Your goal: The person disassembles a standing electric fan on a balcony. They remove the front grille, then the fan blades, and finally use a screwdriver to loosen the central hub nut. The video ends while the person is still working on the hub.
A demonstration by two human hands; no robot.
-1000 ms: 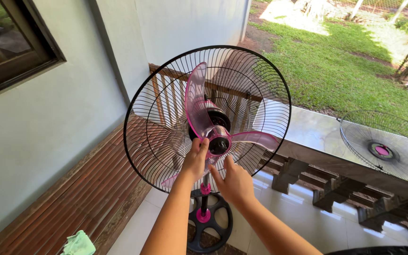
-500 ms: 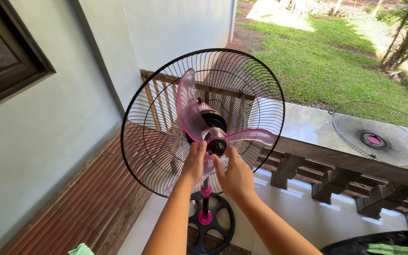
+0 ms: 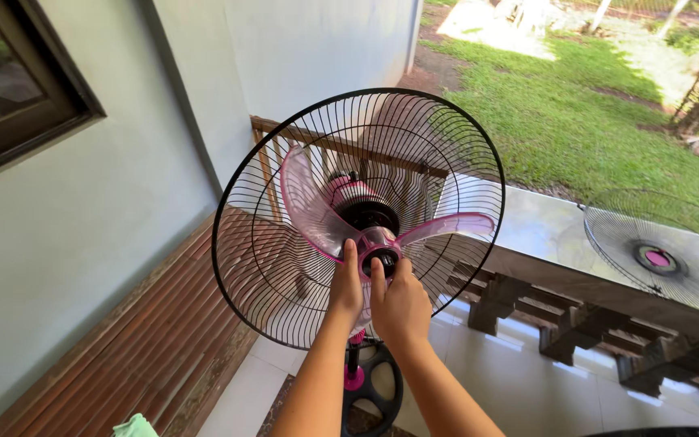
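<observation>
A standing fan fills the middle of the head view, with a black wire rear guard [image 3: 285, 186] and translucent pink blades [image 3: 309, 202] on a black hub [image 3: 382, 257]. My left hand [image 3: 345, 287] holds the lower blade just left of the hub, thumb up along it. My right hand [image 3: 402, 303] pinches the hub's cap with its fingertips. The fan's pink pole and black round base [image 3: 382, 388] show below my forearms.
The fan's loose front guard [image 3: 661, 255], with a pink centre, lies on the concrete ledge [image 3: 544, 235] at right. A grey wall with a dark window frame [image 3: 34, 97] runs along the left, a wooden bench [image 3: 147, 348] beneath it. A green cloth [image 3: 135, 426] lies at the bottom.
The view has shifted slightly, and the blades have turned a little. Both hands stay at the hub; my right fingers have closed in on the cap.
</observation>
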